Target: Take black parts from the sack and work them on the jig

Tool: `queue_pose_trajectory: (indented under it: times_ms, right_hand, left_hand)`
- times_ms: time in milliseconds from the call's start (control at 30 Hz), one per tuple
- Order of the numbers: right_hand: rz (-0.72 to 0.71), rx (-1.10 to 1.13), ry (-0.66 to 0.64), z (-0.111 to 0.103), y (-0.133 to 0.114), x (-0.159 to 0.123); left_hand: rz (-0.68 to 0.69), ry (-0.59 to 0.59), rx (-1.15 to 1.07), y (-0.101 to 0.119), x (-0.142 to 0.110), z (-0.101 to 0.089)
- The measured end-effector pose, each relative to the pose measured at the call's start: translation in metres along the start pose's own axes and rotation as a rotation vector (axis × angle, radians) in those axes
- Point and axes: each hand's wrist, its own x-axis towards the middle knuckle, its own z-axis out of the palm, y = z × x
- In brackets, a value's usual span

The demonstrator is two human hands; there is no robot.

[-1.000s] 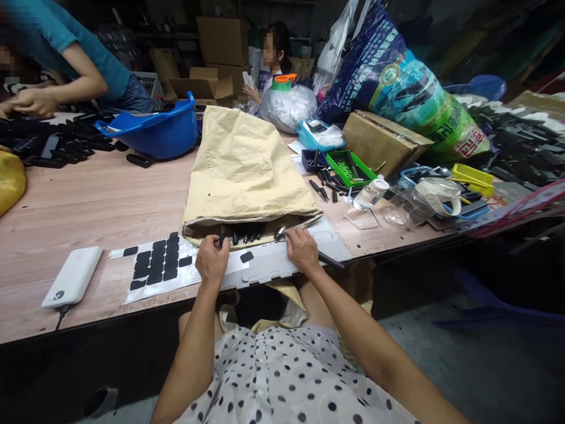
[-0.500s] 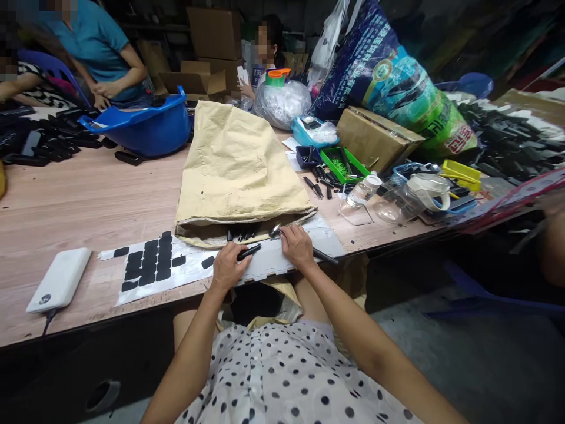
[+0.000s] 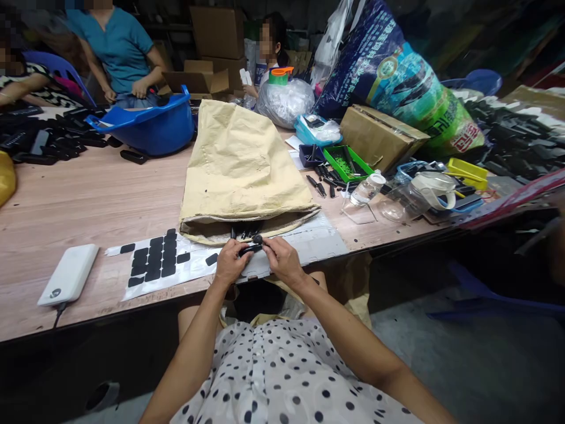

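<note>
Both my hands meet at the table's near edge over a grey plastic panel (image 3: 309, 244). My left hand (image 3: 230, 262) is closed around a short black rod-like part (image 3: 250, 248). My right hand (image 3: 279, 257) pinches the other end of the same part, where a small round black piece (image 3: 257, 239) sits at its tip. Just beyond my hands lies a tan paper sack (image 3: 241, 168) with its mouth toward me, several black parts showing inside. Left of my hands lies a white backing sheet with several black adhesive pads (image 3: 155, 264).
A white power bank (image 3: 69, 274) with a cable lies at the left edge. A blue tub (image 3: 148, 126), cardboard boxes, a green tray (image 3: 344, 162), clear cups and a printed sack (image 3: 397, 82) crowd the back and right. Other people sit at the far left.
My left hand drew a black part out of the sack mouth toward me. My right hand left the sack's edge and came over to grip the part's other end.
</note>
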Motion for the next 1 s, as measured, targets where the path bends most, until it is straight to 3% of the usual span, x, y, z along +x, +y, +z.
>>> queue_pose_trajectory:
  times_ms: [167, 433, 633, 833, 1000]
  right_hand:
    - [-0.020, -0.009, -0.013, 0.005, -0.016, -0.002]
    - [-0.002, -0.098, -0.050, 0.002, -0.016, -0.003]
    - [0.045, -0.063, 0.008, -0.006, -0.014, -0.001]
    - [0.050, -0.095, -0.018, -0.004, -0.008, -0.003]
    - [0.085, -0.159, 0.029, -0.009, 0.013, 0.010]
  left_hand:
    - [-0.014, -0.012, -0.013, 0.001, 0.001, 0.000]
    - [-0.007, 0.005, -0.040, 0.001, 0.001, 0.002]
    - [-0.009, -0.009, -0.005, 0.000, 0.001, 0.002]
    - [0.000, -0.002, 0.011, -0.001, 0.002, 0.004]
    - [0.018, 0.004, 0.040, -0.003, 0.002, 0.005]
